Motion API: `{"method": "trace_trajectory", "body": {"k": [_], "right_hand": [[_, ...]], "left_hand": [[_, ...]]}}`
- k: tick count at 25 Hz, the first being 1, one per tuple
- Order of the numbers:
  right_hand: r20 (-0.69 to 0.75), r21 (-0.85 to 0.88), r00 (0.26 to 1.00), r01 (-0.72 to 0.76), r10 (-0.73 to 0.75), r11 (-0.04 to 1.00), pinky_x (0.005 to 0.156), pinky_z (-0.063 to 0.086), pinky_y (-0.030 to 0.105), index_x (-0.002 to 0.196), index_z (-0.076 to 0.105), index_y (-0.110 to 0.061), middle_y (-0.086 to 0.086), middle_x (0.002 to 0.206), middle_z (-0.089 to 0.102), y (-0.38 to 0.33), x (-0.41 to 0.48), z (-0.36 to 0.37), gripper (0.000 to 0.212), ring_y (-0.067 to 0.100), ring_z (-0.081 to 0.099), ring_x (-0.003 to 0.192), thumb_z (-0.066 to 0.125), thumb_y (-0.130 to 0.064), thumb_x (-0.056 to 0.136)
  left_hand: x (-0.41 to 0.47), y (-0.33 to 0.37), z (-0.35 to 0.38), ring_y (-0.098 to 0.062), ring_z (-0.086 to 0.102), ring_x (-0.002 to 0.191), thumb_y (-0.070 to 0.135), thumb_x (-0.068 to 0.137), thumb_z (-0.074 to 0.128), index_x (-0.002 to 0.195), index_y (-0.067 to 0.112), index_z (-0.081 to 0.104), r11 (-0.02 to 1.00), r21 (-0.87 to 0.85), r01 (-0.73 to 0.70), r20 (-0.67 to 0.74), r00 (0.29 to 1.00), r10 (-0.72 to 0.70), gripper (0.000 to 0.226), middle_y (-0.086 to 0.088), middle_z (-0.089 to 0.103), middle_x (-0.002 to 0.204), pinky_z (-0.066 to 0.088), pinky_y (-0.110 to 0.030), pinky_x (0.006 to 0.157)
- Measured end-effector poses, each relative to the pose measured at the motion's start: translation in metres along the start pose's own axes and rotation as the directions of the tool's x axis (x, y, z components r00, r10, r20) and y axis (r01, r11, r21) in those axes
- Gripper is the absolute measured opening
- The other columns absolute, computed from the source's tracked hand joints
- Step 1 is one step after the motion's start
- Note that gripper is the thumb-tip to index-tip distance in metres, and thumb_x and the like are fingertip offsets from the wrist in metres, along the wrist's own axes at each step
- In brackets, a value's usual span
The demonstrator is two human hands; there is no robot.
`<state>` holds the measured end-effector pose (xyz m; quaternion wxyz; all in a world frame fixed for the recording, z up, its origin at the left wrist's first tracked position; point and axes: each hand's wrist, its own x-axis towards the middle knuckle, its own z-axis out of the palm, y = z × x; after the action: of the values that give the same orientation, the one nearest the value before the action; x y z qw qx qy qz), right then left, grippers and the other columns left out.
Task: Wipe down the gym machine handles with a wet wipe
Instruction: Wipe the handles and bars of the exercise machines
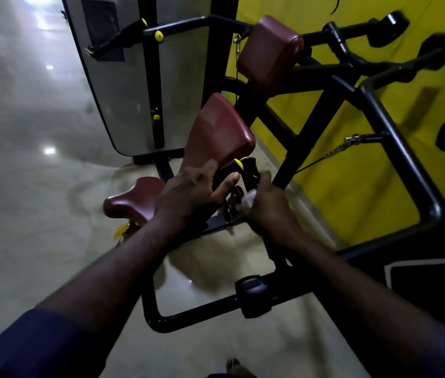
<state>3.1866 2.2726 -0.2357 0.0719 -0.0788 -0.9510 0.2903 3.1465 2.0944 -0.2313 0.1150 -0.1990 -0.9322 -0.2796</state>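
Left of the left hand (188, 192) a pale, glossy floor (25, 200) spreads away, dim and hazy, catching small white reflections of lamps (49, 150) and a broader glare (38, 1) far off at the top. Beyond the right hand (267, 205) stands a bright yellow wall (352, 186) bearing black painted shapes (335, 4). Nearer, to that hand's right, lies a black panel edged in white (433, 285).

nothing is reading as legible text here. a dark placard (100, 25) is sitting on the grey weight-stack cover (128, 91), but it is showing too dim and blurred for words. black painted shapes (335, 5) on the yellow wall (352, 186) are running off the top edge, forming no readable letters.
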Motion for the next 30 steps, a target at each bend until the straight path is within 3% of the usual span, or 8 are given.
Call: {"method": "trace_trajectory", "body": {"k": [8,12,15,19,22,25,28,30], "right_hand": [[0.402,0.53,0.901,-0.375,0.164,0.761,0.043,0.043,0.026,0.082,0.046,-0.019,0.0,0.059,0.054,-0.022,0.008,-0.026,0.032,0.011,0.054,0.044,0.075,-0.019,0.094],[0.275,0.093,0.932,-0.272,0.237,0.958,0.048,0.05,0.038,0.07,0.043,-0.02,-0.005,0.055,0.055,0.017,-0.054,-0.017,0.043,0.017,0.059,0.05,0.083,-0.01,0.081],[0.095,-0.46,0.98,-0.114,0.177,0.881,0.066,0.043,0.033,0.12,0.038,-0.012,-0.002,0.092,0.069,0.026,-0.083,-0.005,0.043,0.028,0.07,0.083,0.067,-0.014,0.088],[0.165,-0.336,0.976,-0.079,0.142,0.938,0.071,0.044,0.032,0.122,0.041,-0.007,-0.007,0.091,0.067,0.03,-0.073,-0.012,0.052,0.02,0.068,0.086,0.075,-0.023,0.086],[0.588,0.035,0.799,-0.185,0.13,0.982,0.069,0.045,0.022,0.089,0.065,0.002,-0.01,0.071,0.068,0.036,-0.046,-0.042,0.039,0.0,0.058,0.066,0.091,-0.025,0.078],[0.872,0.091,0.486,-0.291,0.065,0.952,0.062,0.05,0.014,0.108,0.073,0.001,-0.002,0.08,0.076,0.035,-0.027,-0.065,0.029,0.002,0.069,0.073,0.084,-0.012,0.084],[0.67,-0.122,0.733,-0.05,0.119,0.991,0.06,0.043,0.025,0.106,0.06,-0.004,-0.004,0.074,0.064,0.042,-0.037,-0.049,0.039,0.011,0.064,0.067,0.084,-0.026,0.083],[0.439,-0.38,0.899,0.176,0.009,0.908,0.07,0.043,0.034,0.148,0.025,0.001,0.009,0.106,0.068,0.046,-0.065,-0.031,0.078,0.028,0.07,0.092,0.066,-0.035,0.092]], "left_hand": [[-0.004,0.0,-0.002,-0.043,0.07,0.084,0.074,0.099,0.033,0.093,0.029,0.038,0.996,-0.06,-0.065,-0.043,0.997,0.062,0.046,-0.018,0.07,0.09,0.044,-0.038,0.064],[-0.009,0.005,0.0,-0.043,0.071,0.082,0.072,0.101,0.032,0.102,0.021,0.05,0.999,0.026,-0.044,-0.105,0.993,0.046,0.054,-0.018,0.071,0.09,0.042,-0.039,0.063],[-0.012,0.009,0.002,-0.042,0.071,0.076,0.071,0.102,0.032,0.101,0.019,0.05,0.998,0.052,-0.032,-0.136,0.99,0.039,0.055,-0.016,0.069,0.086,0.042,-0.038,0.059],[-0.012,0.011,0.001,-0.042,0.07,0.081,0.07,0.103,0.034,0.104,0.018,0.052,0.998,0.068,-0.001,-0.124,0.992,0.009,0.056,-0.017,0.07,0.089,0.037,-0.036,0.062],[-0.013,0.017,0.0,-0.041,0.07,0.084,0.072,0.101,0.034,0.104,0.018,0.052,0.998,0.062,0.023,-0.12,0.993,-0.015,0.057,-0.015,0.07,0.091,0.038,-0.037,0.064],[-0.013,0.019,0.0,-0.041,0.07,0.089,0.072,0.1,0.035,0.107,0.02,0.055,0.994,0.1,0.049,-0.132,0.991,-0.035,0.057,-0.014,0.071,0.094,0.038,-0.036,0.065],[-0.014,0.026,0.001,-0.042,0.069,0.091,0.068,0.101,0.042,0.112,0.02,0.06,0.988,0.126,0.09,-0.155,0.985,-0.07,0.052,-0.015,0.072,0.096,0.037,-0.035,0.066],[-0.014,0.027,0.003,-0.041,0.069,0.086,0.064,0.102,0.046,0.107,0.019,0.06,0.981,0.164,0.105,-0.186,0.98,-0.074,0.047,-0.015,0.071,0.09,0.038,-0.035,0.065]]}}
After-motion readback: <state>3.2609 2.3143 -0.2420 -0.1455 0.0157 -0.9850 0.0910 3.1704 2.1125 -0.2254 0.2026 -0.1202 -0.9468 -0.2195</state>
